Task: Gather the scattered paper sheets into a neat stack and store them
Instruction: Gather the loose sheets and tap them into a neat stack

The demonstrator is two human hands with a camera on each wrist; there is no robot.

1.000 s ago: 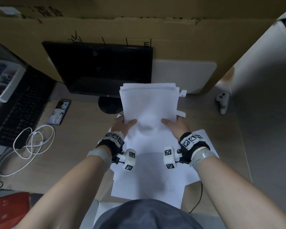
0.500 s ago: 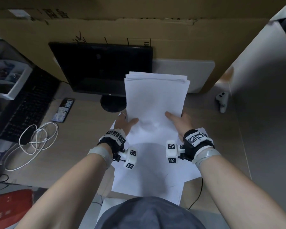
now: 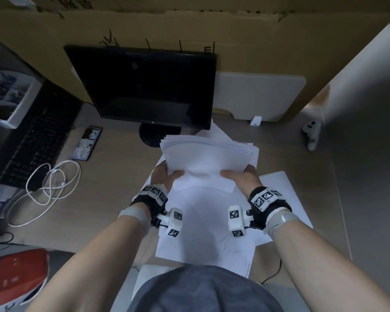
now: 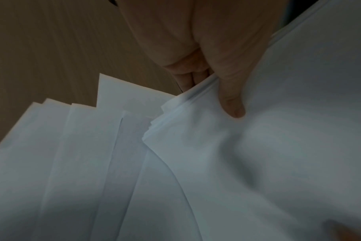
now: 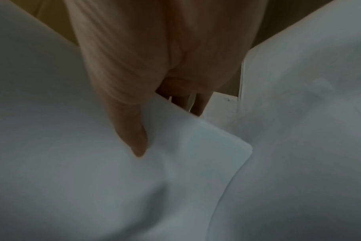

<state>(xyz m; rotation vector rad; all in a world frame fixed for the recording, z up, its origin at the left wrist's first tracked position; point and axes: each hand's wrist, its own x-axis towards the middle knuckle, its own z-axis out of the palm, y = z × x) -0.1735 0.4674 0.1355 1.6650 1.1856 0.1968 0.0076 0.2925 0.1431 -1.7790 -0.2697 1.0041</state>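
A gathered stack of white paper sheets [image 3: 207, 158] tilts forward over the desk, its far edges slightly fanned. My left hand [image 3: 166, 175] pinches the stack's near left corner, thumb on top, fingers underneath, as the left wrist view shows at the stack [image 4: 278, 130]. My right hand [image 3: 241, 176] pinches the near right corner the same way, seen on the stack [image 5: 62, 154] in the right wrist view. Loose white sheets [image 3: 203, 235] lie spread on the desk below, with several overlapping ones [image 4: 76, 163] to the left.
A black monitor [image 3: 144, 86] stands just behind the stack, a keyboard [image 3: 32, 140] and storage tray [image 3: 7, 97] to its left. A phone [image 3: 87, 143] and coiled white cable [image 3: 47, 183] lie left of the papers. A white controller [image 3: 311, 134] sits far right. Cardboard walls the back.
The stack was upright in front of the monitor; it has tipped forward and dropped lower over the desk. Both hands keep their grip on its near corners.
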